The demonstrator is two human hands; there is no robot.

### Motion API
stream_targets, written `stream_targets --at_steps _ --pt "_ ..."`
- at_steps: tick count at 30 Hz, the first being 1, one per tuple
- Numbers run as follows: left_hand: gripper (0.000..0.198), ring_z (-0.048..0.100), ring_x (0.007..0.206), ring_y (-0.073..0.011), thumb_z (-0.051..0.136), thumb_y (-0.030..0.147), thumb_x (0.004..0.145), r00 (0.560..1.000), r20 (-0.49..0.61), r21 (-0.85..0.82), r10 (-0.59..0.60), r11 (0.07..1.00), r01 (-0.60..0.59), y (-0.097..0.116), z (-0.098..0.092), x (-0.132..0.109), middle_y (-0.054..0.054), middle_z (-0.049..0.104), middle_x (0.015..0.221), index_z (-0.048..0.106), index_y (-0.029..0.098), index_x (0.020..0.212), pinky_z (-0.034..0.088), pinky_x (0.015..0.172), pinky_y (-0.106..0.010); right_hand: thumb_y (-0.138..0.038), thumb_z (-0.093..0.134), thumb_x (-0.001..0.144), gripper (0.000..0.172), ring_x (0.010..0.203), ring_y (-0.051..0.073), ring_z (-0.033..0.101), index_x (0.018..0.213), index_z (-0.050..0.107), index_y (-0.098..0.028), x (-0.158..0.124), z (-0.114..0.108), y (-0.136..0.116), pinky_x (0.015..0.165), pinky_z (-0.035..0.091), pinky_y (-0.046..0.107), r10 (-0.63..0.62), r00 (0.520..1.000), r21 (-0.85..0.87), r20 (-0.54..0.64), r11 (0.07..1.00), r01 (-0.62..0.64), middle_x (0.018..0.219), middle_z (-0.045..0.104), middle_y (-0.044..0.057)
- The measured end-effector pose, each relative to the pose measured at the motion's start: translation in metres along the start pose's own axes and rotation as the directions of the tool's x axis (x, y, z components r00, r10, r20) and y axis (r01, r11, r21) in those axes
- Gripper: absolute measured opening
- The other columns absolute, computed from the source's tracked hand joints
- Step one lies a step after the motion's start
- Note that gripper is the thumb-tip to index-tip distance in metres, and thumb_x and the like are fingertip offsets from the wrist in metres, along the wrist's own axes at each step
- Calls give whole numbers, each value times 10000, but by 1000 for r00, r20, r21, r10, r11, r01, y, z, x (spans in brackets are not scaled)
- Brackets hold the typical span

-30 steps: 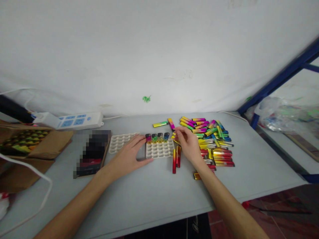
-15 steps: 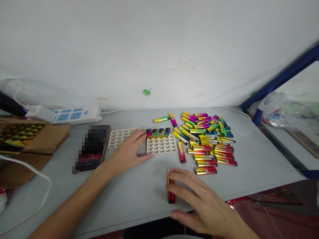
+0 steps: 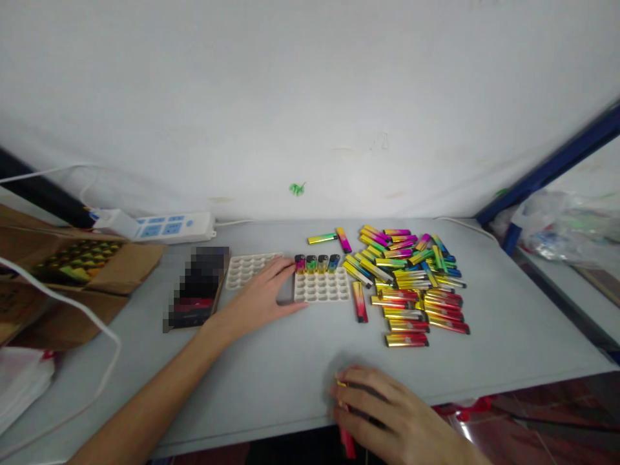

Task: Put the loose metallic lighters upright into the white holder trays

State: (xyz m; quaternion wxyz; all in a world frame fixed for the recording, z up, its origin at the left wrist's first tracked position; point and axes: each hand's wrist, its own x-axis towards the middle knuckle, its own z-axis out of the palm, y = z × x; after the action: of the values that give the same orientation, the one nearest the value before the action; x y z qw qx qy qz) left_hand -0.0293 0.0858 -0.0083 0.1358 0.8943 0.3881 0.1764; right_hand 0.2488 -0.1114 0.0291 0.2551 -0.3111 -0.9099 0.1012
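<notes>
In the head view my left hand [image 3: 265,292] rests at the left edge of a white tray with rows of holes [image 3: 322,292]. Its fingers and thumb are spread, the fingertips near the first of several small lighters [image 3: 317,263] with black tops, standing along the tray's back row. Close to the front table edge, my right hand [image 3: 387,410] is closed around a red and gold lighter [image 3: 346,433], partly hidden by the fingers. A heap of shiny lighters [image 3: 407,261] lies to the right of the tray, and one red-yellow lighter [image 3: 360,302] lies alone beside it.
Another white holed tray [image 3: 242,268] lies behind my left hand. Further left are a dark flat box, partly pixelated [image 3: 203,284], a power strip [image 3: 174,227] and an open cardboard box [image 3: 130,268]. A white cable [image 3: 113,352] crosses the left side. A blue frame [image 3: 547,174] stands at right.
My right hand has drawn the red and gold lighter toward me, to the table's front edge. My left hand stays at the tray. The whole view has shifted slightly.
</notes>
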Motion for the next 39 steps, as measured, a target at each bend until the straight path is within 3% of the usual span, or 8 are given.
stream_targets --at_steps 4,8,12,16,22,28,34,39 --pt "821 552 1437 -363 699 697 882 1000 -3 -43 26 999 -26 3 -11 -1 -183 573 1539 576 146 1479 443 1235 -499 -255 529 1094 270 1114 172 734 1272 696 -140 12 -20 22 999 603 234 152 976 122 -155 983 -134 1179 774 114" --pt "432 664 1291 -262 489 467 1061 973 -230 -12 31 999 -34 3 -49 -1 -132 691 1392 673 180 1326 515 1147 -415 -205 696 998 173 995 199 744 1162 752 -200 33 -38 64 899 626 293 281 862 91 -422 959 -268 1074 764 93" --pt "338 683 1187 -268 522 391 1040 758 -638 242 -136 899 365 -20 -98 -13 -142 740 1201 712 133 1147 488 1141 -425 -257 758 957 85 929 226 741 1028 783 -219 58 -53 100 844 614 342 319 796 69 -514 941 -332 995 774 75" --pt "552 565 1327 -406 500 529 987 739 -628 456 -244 654 604 -54 -122 -49 -233 631 1361 660 85 1273 452 1140 -575 -307 743 968 102 933 237 738 1005 785 -221 73 -57 121 854 602 364 322 792 72 -519 939 -335 993 779 73" --pt "462 663 1229 -383 441 486 1027 788 -557 516 -263 633 577 -74 -111 -102 -206 705 1271 709 137 1167 482 1120 -577 -376 706 993 183 972 257 734 1013 773 -206 80 -45 142 922 581 407 367 783 99 -503 924 -369 1010 780 90" --pt "432 697 1238 -338 480 419 1044 725 -653 383 -218 731 565 -59 -105 -123 -164 730 1299 667 182 1353 540 1127 -499 -441 710 986 240 967 270 741 1007 775 -211 71 -27 151 900 582 412 417 773 141 -479 905 -401 1012 793 90" --pt "594 710 1256 -313 502 343 1038 660 -699 309 -276 716 626 -31 -103 -140 28 679 1467 398 511 1598 572 1101 -569 -411 700 995 212 974 276 747 1035 778 -217 68 -21 151 904 587 426 420 776 157 -470 905 -395 1010 793 91" --pt "595 682 1293 -349 608 329 972 600 -736 197 -315 748 634 -39 -97 -144 44 671 1478 517 514 1530 531 1139 -567 -376 699 997 188 847 230 748 1008 765 -201 68 -21 151 763 598 339 427 782 193 -455 904 -381 932 787 77"
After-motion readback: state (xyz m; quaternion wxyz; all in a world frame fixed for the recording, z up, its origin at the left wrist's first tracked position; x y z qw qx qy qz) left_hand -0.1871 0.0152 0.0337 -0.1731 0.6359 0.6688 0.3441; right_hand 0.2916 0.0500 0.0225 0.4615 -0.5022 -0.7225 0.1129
